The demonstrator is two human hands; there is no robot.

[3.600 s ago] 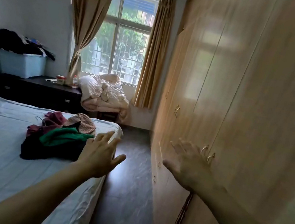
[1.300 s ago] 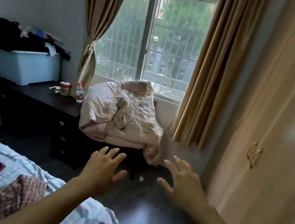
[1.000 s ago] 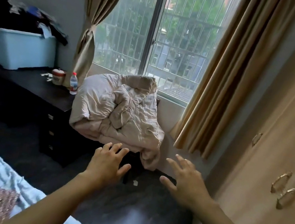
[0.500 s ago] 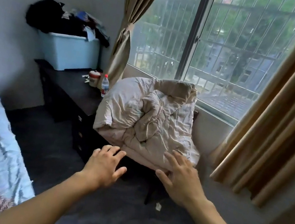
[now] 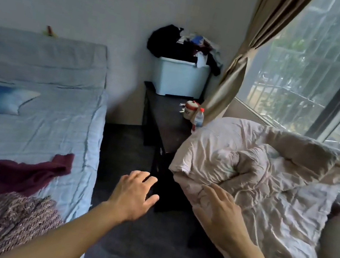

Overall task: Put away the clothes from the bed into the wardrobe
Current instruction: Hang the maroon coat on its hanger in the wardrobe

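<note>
Both our hands are empty with fingers spread: left hand (image 5: 133, 195) over the floor, right hand (image 5: 221, 213) by the crumpled duvet (image 5: 269, 180). Clothes (image 5: 6, 191) still lie on the bed (image 5: 53, 113). The blue bin (image 5: 179, 78) is piled with more clothing.

Both hands are out, fingers spread. The left hand (image 5: 133, 197) holds nothing. The right hand (image 5: 221, 215) may be touching the quilt (image 5: 269, 180). Clothes (image 5: 6, 191) lie on the bed (image 5: 41, 117).
</note>
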